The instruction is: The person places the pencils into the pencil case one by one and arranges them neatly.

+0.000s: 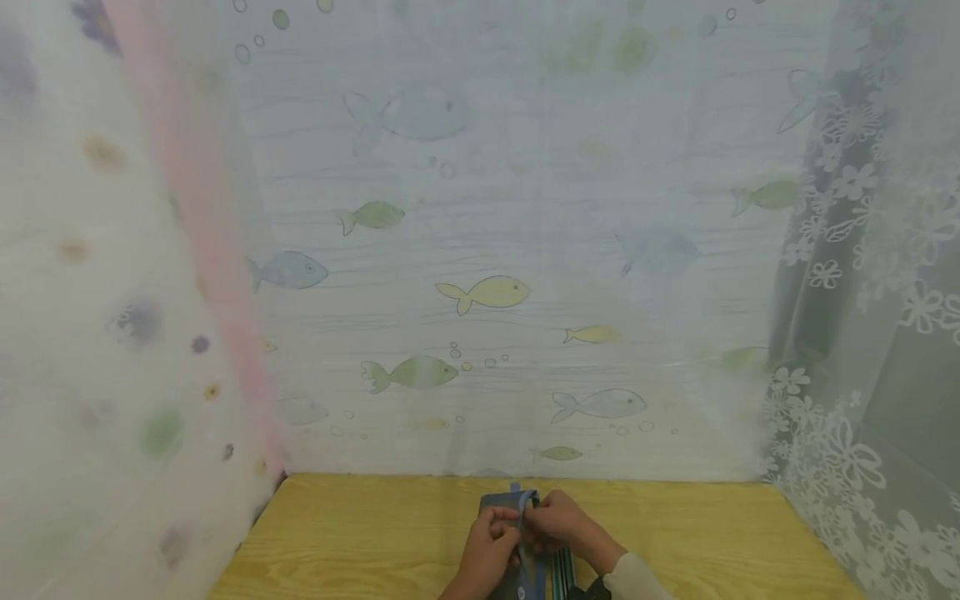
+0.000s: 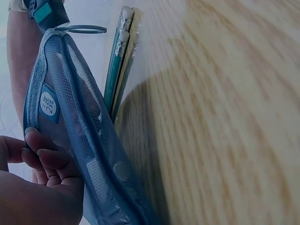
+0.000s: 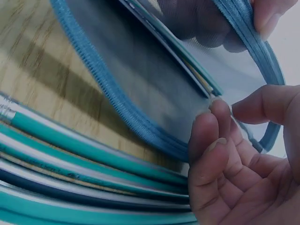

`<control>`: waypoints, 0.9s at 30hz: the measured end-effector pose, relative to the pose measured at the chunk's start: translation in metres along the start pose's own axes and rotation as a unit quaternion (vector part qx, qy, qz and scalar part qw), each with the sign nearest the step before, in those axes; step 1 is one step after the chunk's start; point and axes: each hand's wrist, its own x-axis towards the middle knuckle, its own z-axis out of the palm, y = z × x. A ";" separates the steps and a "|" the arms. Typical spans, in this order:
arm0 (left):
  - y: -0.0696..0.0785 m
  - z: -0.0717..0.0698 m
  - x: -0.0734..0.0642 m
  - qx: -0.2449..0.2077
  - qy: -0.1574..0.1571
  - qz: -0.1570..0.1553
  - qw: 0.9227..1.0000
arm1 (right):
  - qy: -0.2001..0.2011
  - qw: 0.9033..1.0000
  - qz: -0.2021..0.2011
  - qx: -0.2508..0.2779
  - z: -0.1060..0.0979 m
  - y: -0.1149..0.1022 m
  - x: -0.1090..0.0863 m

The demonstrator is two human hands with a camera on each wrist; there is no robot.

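A blue mesh zip pencil case (image 1: 504, 500) stands between both hands on the table. My left hand (image 1: 489, 550) pinches its zip edge, and the left wrist view shows that hand's curled fingers (image 2: 56, 161) below a round label (image 2: 48, 104). Inside the opened case, in the right wrist view, lie green-and-white pencils (image 3: 178, 54). My right hand (image 3: 243, 164) is at the opening, its fingertips touching the ends of these pencils; whether it pinches them is unclear. More striped pencils (image 3: 93, 164) lie on the table beside the case.
The wood-grain table (image 1: 360, 533) extends to both sides. A fish-patterned curtain (image 1: 487, 208) hangs behind it, with a floral curtain (image 1: 90, 292) at the left and a lace one (image 1: 862, 450) at the right. A dark wrist device (image 2: 49, 14) sits on the right wrist.
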 end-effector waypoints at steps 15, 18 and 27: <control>-0.005 0.002 0.000 0.002 0.009 0.014 1.000 | 0.027 0.997 -0.038 -0.057 -0.028 0.019 -0.005; -0.007 0.001 0.001 0.003 0.010 0.011 1.000 | 0.037 0.996 -0.057 -0.060 -0.032 0.022 -0.011; -0.005 -0.002 0.002 -0.005 0.002 0.004 1.000 | 0.067 0.992 -0.042 -0.099 -0.039 0.034 -0.016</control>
